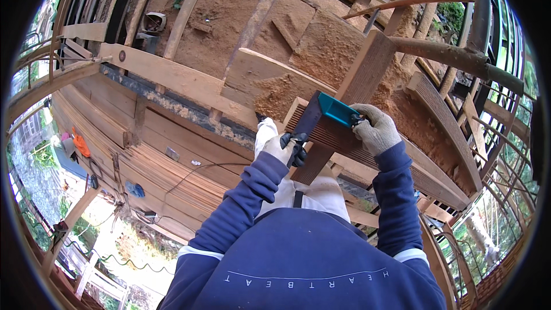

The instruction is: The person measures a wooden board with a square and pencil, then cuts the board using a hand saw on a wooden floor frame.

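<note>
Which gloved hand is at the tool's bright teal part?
The right hand, at the teal part; the left hand is at the dark part.

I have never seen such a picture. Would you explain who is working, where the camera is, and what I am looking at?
There is no machine: a person in a dark blue top works with two gloved hands. A wide fisheye camera on the head looks down, so straight edges bend, and the picture's left is the person's left. The left hand and right hand hold a teal, trough-shaped object with a dark side; its exact kind is unclear. Beneath it, a ridged board crosses a broad plank. What looks like sawdust lies nearby.
</note>
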`<control>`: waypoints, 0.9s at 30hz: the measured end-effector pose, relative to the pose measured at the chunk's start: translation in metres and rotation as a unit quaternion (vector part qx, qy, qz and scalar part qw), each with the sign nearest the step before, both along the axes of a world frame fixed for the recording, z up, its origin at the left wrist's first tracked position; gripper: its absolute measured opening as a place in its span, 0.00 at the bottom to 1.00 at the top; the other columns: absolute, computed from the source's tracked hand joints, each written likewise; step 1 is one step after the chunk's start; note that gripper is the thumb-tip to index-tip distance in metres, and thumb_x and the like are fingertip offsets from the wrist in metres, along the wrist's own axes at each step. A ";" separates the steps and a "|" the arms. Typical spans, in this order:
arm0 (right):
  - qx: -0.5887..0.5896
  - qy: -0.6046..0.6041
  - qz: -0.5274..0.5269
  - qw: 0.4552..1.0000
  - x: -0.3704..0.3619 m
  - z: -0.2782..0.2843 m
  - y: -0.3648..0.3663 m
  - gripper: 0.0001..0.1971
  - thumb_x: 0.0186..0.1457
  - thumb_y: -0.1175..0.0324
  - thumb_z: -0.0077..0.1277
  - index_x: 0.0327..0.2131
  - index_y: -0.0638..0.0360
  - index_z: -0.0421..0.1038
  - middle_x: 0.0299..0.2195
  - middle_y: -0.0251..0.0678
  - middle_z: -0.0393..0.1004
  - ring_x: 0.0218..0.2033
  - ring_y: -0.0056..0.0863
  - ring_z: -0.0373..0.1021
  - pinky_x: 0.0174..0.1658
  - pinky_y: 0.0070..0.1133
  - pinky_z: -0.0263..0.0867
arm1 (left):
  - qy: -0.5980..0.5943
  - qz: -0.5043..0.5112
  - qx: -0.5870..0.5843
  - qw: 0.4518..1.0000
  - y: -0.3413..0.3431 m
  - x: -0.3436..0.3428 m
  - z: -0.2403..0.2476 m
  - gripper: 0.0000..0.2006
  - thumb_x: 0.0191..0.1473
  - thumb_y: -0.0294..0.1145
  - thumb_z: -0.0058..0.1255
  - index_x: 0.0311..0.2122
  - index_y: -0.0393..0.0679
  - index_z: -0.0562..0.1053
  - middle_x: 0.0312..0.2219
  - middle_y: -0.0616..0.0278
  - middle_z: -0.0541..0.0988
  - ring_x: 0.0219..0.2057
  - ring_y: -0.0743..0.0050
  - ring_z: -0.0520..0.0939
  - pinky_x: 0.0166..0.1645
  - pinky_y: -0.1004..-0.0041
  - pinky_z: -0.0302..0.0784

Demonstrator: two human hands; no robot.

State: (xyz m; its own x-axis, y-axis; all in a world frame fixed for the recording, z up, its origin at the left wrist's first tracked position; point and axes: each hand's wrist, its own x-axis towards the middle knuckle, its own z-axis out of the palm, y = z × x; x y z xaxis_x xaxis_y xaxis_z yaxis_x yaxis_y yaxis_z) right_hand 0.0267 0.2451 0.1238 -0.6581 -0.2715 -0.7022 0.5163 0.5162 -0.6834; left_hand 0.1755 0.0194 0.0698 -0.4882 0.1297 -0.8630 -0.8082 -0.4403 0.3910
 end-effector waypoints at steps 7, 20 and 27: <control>0.028 -0.008 0.013 0.999 -0.002 0.004 -0.001 0.18 0.51 0.76 0.48 0.47 0.63 0.75 0.27 0.32 0.75 0.26 0.16 0.70 0.32 0.18 0.68 | 0.014 0.012 -0.006 1.000 0.002 0.001 -0.008 0.10 0.64 0.36 0.50 0.41 0.38 0.72 0.22 0.58 0.77 0.21 0.72 0.79 0.23 0.74 0.77; 0.016 -0.008 0.004 1.000 -0.002 0.004 -0.001 0.18 0.52 0.76 0.47 0.47 0.64 0.74 0.27 0.32 0.75 0.26 0.16 0.70 0.31 0.18 0.68 | 0.022 0.000 -0.003 1.000 0.001 0.001 -0.002 0.17 0.62 0.44 0.54 0.41 0.38 0.72 0.22 0.60 0.77 0.21 0.74 0.79 0.26 0.76 0.78; 0.034 -0.025 0.009 0.999 -0.005 0.006 -0.002 0.18 0.51 0.77 0.48 0.47 0.63 0.75 0.26 0.30 0.74 0.23 0.15 0.68 0.28 0.17 0.66 | 0.017 -0.038 0.006 0.999 -0.002 0.001 -0.004 0.15 0.66 0.40 0.48 0.45 0.35 0.73 0.26 0.55 0.80 0.23 0.74 0.81 0.31 0.75 0.80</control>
